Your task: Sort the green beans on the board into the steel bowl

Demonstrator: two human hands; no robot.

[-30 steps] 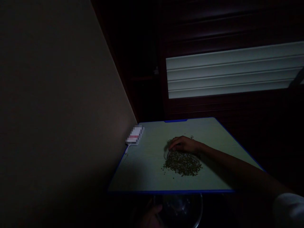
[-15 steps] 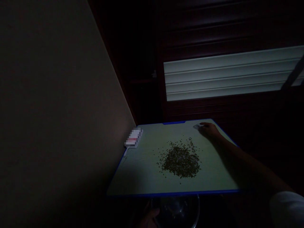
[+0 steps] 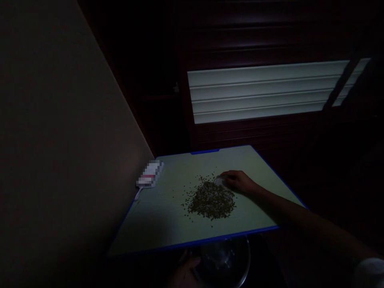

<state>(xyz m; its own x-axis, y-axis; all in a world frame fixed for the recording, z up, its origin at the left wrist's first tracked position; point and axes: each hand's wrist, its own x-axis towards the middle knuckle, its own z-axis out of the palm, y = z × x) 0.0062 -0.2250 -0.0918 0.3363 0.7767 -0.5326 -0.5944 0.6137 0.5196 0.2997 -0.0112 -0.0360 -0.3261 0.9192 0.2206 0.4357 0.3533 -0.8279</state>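
Observation:
A loose heap of small dark seed-like grains (image 3: 211,200) lies in the middle of a pale board (image 3: 168,172) with a blue rim. My right hand (image 3: 240,182) is closed on a small pale, translucent piece (image 3: 219,181) at the heap's upper right edge; its exact kind is too dim to tell. Below the board's near edge, my left hand (image 3: 187,271) grips the left side of a shiny metal bowl (image 3: 245,267). The board hides part of the bowl, and most of the left hand's fingers are out of sight.
A white phone-like device (image 3: 150,174) with a blurred face and a cable rests at the board's left edge. Beside it rises a plain wall (image 3: 75,132). Behind the board stand dark slatted panels with a white louvred section (image 3: 264,90). The scene is very dim.
My right hand has come from the board's far right corner down and left to the heap with the pale piece. The whole view has shifted slightly; my left hand stays at the bowl.

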